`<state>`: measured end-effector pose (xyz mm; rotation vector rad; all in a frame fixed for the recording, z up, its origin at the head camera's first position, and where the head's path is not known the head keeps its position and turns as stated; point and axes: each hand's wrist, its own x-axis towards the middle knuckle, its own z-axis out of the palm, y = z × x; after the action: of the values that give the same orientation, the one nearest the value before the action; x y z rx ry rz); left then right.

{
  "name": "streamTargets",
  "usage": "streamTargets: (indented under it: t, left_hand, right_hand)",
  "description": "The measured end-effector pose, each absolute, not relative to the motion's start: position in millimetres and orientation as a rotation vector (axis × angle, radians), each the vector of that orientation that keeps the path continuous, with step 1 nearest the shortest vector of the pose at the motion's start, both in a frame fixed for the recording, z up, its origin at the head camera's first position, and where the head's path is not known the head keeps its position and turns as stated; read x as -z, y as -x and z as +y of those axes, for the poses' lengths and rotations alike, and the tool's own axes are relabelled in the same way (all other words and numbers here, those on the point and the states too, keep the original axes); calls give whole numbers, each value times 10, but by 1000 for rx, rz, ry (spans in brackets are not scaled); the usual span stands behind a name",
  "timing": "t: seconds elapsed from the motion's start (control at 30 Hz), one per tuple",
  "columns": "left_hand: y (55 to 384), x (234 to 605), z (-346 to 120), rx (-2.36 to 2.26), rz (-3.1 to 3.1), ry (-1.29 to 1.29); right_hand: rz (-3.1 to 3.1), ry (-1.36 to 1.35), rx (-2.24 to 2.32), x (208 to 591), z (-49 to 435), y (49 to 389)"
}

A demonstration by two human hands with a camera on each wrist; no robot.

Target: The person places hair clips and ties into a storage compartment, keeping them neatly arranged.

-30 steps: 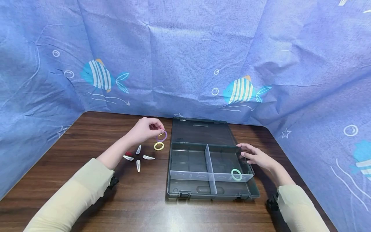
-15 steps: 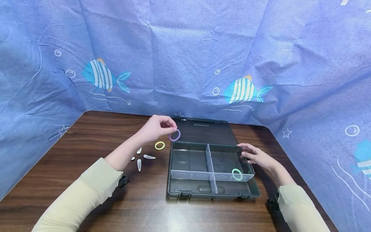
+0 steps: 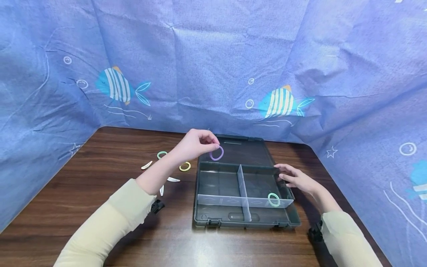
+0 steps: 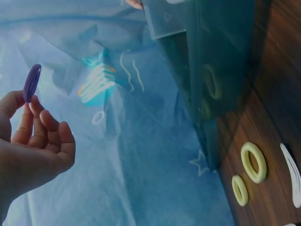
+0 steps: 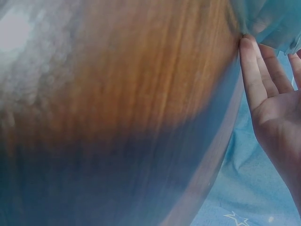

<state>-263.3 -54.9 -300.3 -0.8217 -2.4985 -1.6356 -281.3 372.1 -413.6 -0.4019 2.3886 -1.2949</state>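
In the head view my left hand (image 3: 199, 142) pinches a purple hair tie (image 3: 222, 152) between thumb and forefinger, above the raised lid of a grey divided plastic box (image 3: 218, 181). The same purple tie (image 4: 32, 84) appears edge-on in the left wrist view. My right hand (image 3: 298, 181) touches the right side wall of the box with its fingers fairly straight. A green hair tie (image 3: 268, 199) leans on the divider in the right rear compartment.
Left of the box lie a yellow hair tie (image 3: 184, 170), a green one (image 3: 158, 155) and white snap clips (image 3: 173, 179), partly hidden by my left arm. Two yellow ties show in the left wrist view. Blue fish-print cloth (image 3: 213, 74) hangs behind the table.
My left hand has moved right, carrying the purple hair tie from over the loose ties to over the box lid. The right hand has stayed at the box's side.
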Motion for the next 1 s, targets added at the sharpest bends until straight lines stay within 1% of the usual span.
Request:
streamTargets:
  t: [0.07, 0.7, 1.0]
  left_hand:
    - [2673, 3033, -493, 1632, -2495, 845]
    - [2606, 3053, 24, 1742, -2540, 992]
    - [2651, 3027, 234, 1821, -2546, 1028]
  right_hand:
    - [2390, 403, 1295, 4139, 3728, 2817]
    - [2380, 385, 1283, 4146, 3725, 2811]
    - [2393, 401, 1278, 4140, 3731, 2824]
